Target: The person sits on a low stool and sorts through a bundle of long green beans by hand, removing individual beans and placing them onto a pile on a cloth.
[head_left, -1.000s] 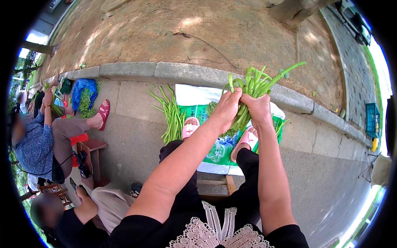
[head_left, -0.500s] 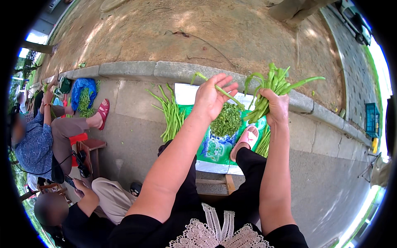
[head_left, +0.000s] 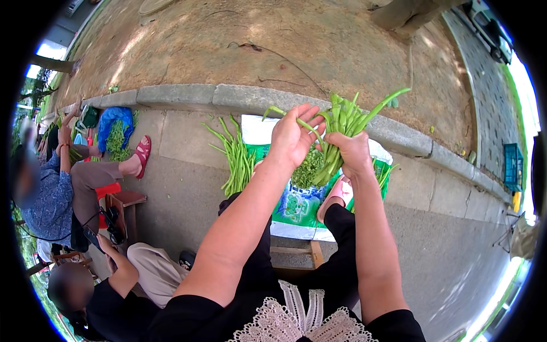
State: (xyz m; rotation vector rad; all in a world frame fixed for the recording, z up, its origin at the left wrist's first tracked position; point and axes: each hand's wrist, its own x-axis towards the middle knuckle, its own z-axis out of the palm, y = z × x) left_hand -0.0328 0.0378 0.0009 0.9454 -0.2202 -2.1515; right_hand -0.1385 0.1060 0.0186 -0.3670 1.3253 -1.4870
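Observation:
My left hand (head_left: 293, 134) is palm up, its fingers loosely curled around a single green stalk (head_left: 274, 109) whose bent end sticks out to the left. Against those fingertips, my right hand (head_left: 352, 153) grips a bunch of thick green stalks (head_left: 342, 117), their ends fanning up and to the right. Below both hands, a heap of small green leaves (head_left: 306, 172) rests on a green and white printed sack (head_left: 293, 210). Long stalks (head_left: 238, 165) lie in a pile at the sack's left edge. More thin stalks (head_left: 384, 174) show at its right, partly hidden by my right forearm.
A stone kerb (head_left: 176, 97) runs behind the sack, with bare earth beyond it. Two people sit at the left, near a small wooden stool (head_left: 126, 199) and a blue bag (head_left: 117, 118) of greens. A blue crate (head_left: 513, 165) stands far right. My pink slipper (head_left: 336, 196) is on the sack.
My right hand has moved left and slightly down with its bunch, up to my left hand. The left hand has shifted only a little, still with the single stalk.

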